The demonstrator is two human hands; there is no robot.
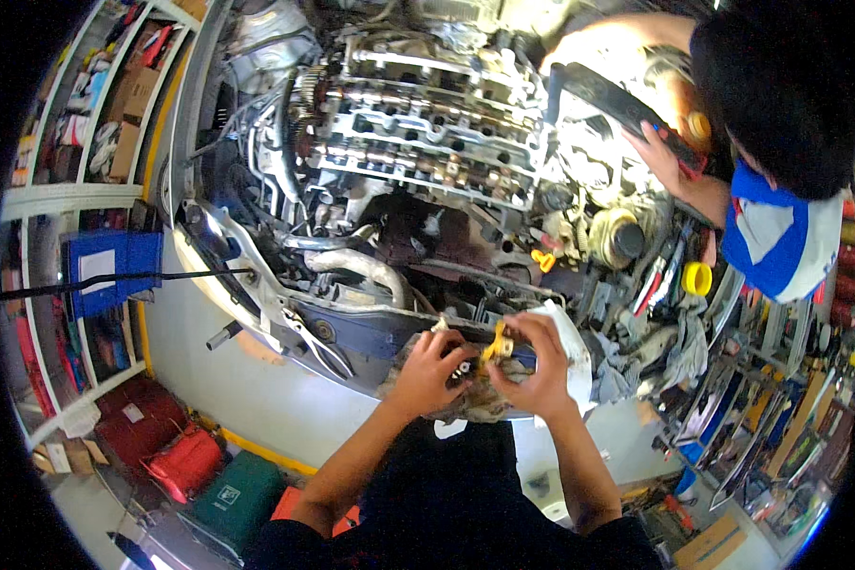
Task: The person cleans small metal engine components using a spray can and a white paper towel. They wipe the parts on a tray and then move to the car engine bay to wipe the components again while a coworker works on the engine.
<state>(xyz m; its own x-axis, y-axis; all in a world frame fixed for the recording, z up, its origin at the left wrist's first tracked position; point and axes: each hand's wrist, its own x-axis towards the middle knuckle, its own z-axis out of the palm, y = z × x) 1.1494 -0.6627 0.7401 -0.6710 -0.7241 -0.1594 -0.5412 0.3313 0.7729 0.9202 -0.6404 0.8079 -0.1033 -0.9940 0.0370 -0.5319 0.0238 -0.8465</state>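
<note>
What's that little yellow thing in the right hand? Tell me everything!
The yellow piece is small and unevenly shaped, with short bits jutting out and a perhaps plastic look. It seems tilted. The right hand pinches it in front of the opened engine. The left hand is close beside; finer details are blurred.

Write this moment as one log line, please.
right hand: holding yellow part | left hand: beside it, grip unclear | engine camshafts: exposed | pliers: left of hands

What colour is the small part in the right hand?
The small part is yellow; head view.
</note>
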